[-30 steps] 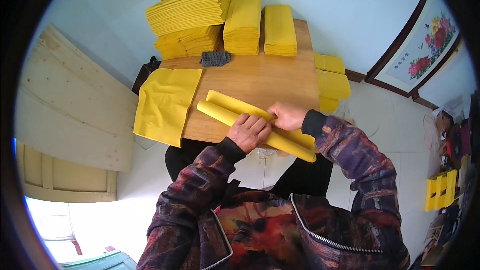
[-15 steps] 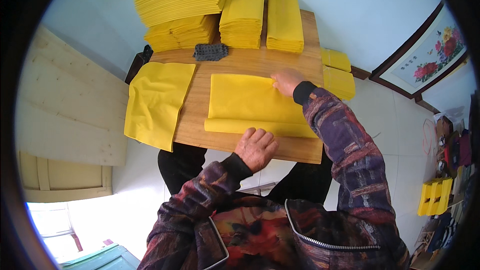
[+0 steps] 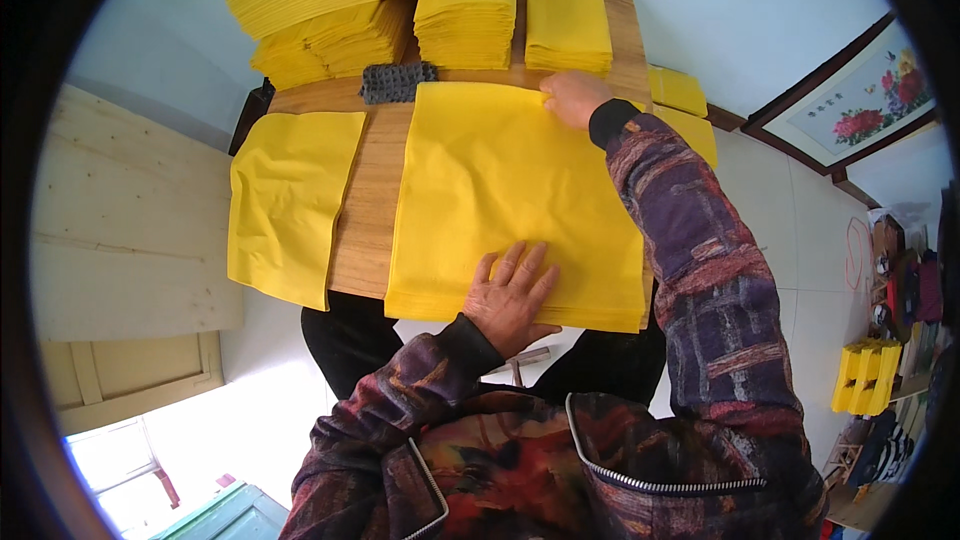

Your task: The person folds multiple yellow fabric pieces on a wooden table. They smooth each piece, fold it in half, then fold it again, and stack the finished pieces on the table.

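Note:
A large yellow fabric sheet (image 3: 470, 180) lies spread across the front of the table, with soft creases in its middle. What looks like more than one layer shows along its near edge. My left hand (image 3: 510, 302) rests flat on that edge, fingers stretched apart. At the sheet's far edge, my right hand (image 3: 577, 98) is closed with the fingertips pinching the fabric. Another, wrinkled yellow fabric piece (image 3: 288, 202) lies to the left, its near end hanging over the table edge.
Along the back of the wooden table (image 3: 370, 180) stand stacks of folded yellow fabric (image 3: 465, 15). A dark grey knobbly bundle (image 3: 397, 83) sits before them. More yellow bundles (image 3: 678, 90) lie beyond the right edge. A pale wooden board (image 3: 130, 215) stands at left.
The sheet, folded over near its front before, is now spread out toward me and covers more table. My left hand has gone from curled to flat on it. The view has shifted slightly.

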`<state>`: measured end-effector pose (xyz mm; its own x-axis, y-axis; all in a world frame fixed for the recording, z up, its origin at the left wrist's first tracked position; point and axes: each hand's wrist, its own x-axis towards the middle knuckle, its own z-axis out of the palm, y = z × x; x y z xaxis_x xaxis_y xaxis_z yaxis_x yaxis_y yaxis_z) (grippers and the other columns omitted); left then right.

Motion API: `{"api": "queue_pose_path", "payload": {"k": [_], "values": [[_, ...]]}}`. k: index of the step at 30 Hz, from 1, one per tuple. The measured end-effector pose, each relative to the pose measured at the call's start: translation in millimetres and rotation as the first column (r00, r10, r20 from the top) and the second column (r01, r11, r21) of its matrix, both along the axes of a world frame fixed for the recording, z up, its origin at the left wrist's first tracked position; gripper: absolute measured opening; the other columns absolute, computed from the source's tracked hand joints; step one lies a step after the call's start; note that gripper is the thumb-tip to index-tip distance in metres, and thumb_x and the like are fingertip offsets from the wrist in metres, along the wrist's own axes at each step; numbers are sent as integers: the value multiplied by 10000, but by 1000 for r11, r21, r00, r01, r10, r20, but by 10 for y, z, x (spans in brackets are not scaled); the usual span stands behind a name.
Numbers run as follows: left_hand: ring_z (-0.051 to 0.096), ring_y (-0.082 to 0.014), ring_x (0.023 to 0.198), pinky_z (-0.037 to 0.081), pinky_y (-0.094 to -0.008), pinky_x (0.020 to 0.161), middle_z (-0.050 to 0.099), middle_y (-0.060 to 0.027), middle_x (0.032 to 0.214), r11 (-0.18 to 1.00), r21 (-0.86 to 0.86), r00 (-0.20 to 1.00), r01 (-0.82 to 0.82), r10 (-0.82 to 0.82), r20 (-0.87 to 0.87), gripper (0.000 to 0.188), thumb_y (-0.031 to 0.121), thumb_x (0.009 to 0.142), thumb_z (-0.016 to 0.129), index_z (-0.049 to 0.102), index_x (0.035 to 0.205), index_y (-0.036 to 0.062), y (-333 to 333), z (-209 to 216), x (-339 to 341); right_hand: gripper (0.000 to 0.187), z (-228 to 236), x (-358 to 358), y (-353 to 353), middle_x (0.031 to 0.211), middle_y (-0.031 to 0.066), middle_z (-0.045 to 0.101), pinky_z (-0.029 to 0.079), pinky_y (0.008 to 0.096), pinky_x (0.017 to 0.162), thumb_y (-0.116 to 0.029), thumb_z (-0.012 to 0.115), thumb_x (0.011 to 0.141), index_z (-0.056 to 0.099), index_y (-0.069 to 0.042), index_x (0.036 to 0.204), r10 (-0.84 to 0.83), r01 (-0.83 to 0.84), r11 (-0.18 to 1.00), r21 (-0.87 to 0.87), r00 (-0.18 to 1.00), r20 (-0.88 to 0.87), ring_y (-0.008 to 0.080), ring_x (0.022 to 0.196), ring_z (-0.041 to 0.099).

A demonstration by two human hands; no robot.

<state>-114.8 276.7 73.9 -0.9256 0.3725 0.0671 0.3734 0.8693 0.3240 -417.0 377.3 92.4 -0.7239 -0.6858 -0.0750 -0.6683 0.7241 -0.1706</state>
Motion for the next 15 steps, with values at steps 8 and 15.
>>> {"api": "queue_pose_path", "payload": {"k": [8,15], "values": [[219,-336,1407,190,-530,1094,226,-153,1530,997,-65,999,28,-25,40,912,506,674,724,348,1435,172,43,-71,135,193,20,-14,-41,879,158,643,469,475,739,-234,634,801,622,-50,859,-5,3,1000,-27,998,-69,367,882,604],[201,-300,1421,165,-504,1112,201,-120,1545,998,-66,1000,16,-15,8,980,481,645,756,288,1463,213,47,-120,179,263,67,-73,-99,1082,126,647,484,431,872,-249,614,848,656,-85,1049,-104,100,989,111,994,30,310,1041,597]]}}
